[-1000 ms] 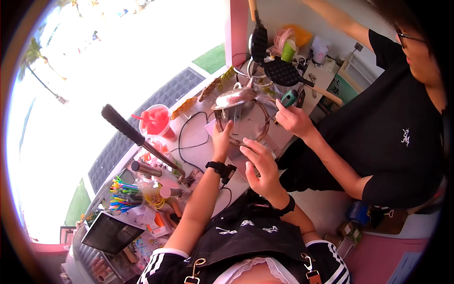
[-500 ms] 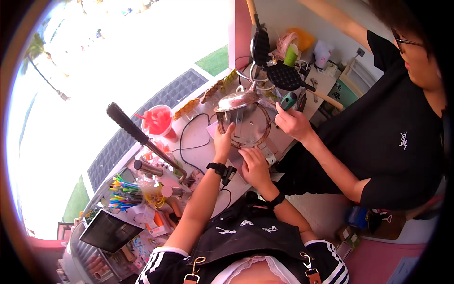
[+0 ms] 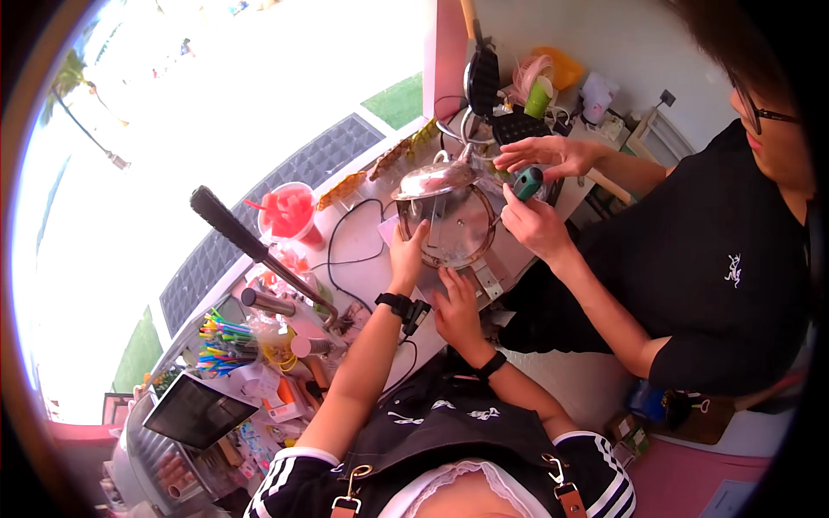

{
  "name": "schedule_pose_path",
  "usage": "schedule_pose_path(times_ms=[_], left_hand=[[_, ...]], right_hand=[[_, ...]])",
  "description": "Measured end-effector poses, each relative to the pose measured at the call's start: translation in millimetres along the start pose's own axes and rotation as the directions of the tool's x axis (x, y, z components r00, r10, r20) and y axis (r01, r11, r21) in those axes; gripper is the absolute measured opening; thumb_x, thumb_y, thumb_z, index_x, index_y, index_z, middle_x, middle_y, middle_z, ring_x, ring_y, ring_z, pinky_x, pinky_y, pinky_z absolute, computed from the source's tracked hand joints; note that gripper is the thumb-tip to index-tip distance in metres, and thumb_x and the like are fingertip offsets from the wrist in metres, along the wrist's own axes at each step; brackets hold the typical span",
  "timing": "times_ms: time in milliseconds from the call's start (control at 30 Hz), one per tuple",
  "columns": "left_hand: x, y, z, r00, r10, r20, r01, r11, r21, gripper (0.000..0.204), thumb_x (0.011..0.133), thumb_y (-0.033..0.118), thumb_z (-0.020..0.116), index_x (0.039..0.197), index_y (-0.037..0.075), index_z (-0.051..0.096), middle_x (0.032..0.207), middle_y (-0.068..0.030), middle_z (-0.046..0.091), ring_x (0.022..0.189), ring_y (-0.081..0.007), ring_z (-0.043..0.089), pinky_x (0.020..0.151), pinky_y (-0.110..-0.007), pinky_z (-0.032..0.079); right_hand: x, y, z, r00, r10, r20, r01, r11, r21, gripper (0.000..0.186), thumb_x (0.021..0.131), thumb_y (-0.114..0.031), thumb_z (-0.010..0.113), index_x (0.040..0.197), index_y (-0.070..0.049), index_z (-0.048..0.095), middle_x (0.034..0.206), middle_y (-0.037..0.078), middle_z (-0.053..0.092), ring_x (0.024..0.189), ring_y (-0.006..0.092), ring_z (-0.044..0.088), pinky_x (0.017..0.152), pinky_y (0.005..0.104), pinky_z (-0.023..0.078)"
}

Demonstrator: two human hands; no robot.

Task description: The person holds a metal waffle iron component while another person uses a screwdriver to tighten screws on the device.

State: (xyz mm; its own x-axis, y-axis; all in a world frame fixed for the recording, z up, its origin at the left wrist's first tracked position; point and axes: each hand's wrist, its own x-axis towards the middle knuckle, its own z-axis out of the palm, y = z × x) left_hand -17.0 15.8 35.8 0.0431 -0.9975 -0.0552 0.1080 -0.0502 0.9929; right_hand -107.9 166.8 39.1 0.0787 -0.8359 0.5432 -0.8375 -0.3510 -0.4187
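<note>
A round steel cooking machine (image 3: 456,231) stands on the white counter (image 3: 363,259), its domed steel lid (image 3: 434,180) tilted up behind it. My left hand (image 3: 408,255) rests with its fingers against the machine's left rim. My right hand (image 3: 455,306) lies with fingers spread on the counter just in front of the machine, holding nothing. A co-worker in black reaches in from the right. One hand (image 3: 537,226) grips a teal-handled tool (image 3: 527,183) at the machine's right edge, and the other hand (image 3: 548,154) hovers above it.
A black waffle iron (image 3: 516,128) stands open behind the machine. A red cup of watermelon pieces (image 3: 289,214), a long black handle (image 3: 242,237), a black cable (image 3: 345,233), coloured straws (image 3: 223,338) and a dark screen (image 3: 194,410) crowd the counter's left side.
The co-worker's second hand has come down over the machine. My right hand has slid slightly toward me. My left hand stays at the rim.
</note>
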Motion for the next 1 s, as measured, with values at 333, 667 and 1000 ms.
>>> schedule_pose_path(times_ms=[333, 667, 1000], left_hand=[[3.0, -3.0, -0.1, 1.0, 0.004, 0.017, -0.005, 0.998, 0.06, 0.055, 0.086, 0.039, 0.071, 0.12, -0.002, 0.059, 0.111, -0.0152, 0.068, 0.103, -0.0235, 0.062, 0.093, -0.035, 0.045], [3.1, 0.2, -1.1, 0.999, 0.016, 0.036, -0.018, 0.999, 0.043, 0.051, 0.086, 0.036, 0.073, 0.117, -0.002, 0.06, 0.108, -0.0131, 0.068, 0.1, -0.0211, 0.062, 0.091, -0.033, 0.045], [-1.1, 2.8, 2.9, 0.999, 0.029, 0.038, -0.028, 0.999, -0.03, 0.048, 0.086, 0.034, 0.073, 0.115, -0.002, 0.06, 0.106, -0.0116, 0.067, 0.098, -0.0197, 0.061, 0.089, -0.033, 0.046]], right_hand=[[24.5, 2.0, -23.3, 0.987, 0.079, -0.139, -0.073, 0.996, 0.047, 0.068, 0.074, 0.002, 0.06, 0.14, -0.005, 0.043, 0.127, 0.019, 0.052, 0.114, 0.0378, 0.054, 0.094, 0.0461, 0.046], [20.3, -2.1, -21.0, 0.993, 0.077, -0.094, -0.07, 0.995, 0.067, 0.052, 0.073, 0.0, 0.061, 0.124, -0.003, 0.055, 0.12, 0.015, 0.056, 0.108, 0.0363, 0.055, 0.096, 0.0472, 0.044], [12.3, 4.5, -3.2, 0.998, 0.061, -0.033, -0.061, 0.998, -0.018, 0.06, 0.072, -0.001, 0.059, 0.131, 0.0, 0.05, 0.134, 0.017, 0.047, 0.127, 0.0349, 0.044, 0.112, 0.0499, 0.032]])
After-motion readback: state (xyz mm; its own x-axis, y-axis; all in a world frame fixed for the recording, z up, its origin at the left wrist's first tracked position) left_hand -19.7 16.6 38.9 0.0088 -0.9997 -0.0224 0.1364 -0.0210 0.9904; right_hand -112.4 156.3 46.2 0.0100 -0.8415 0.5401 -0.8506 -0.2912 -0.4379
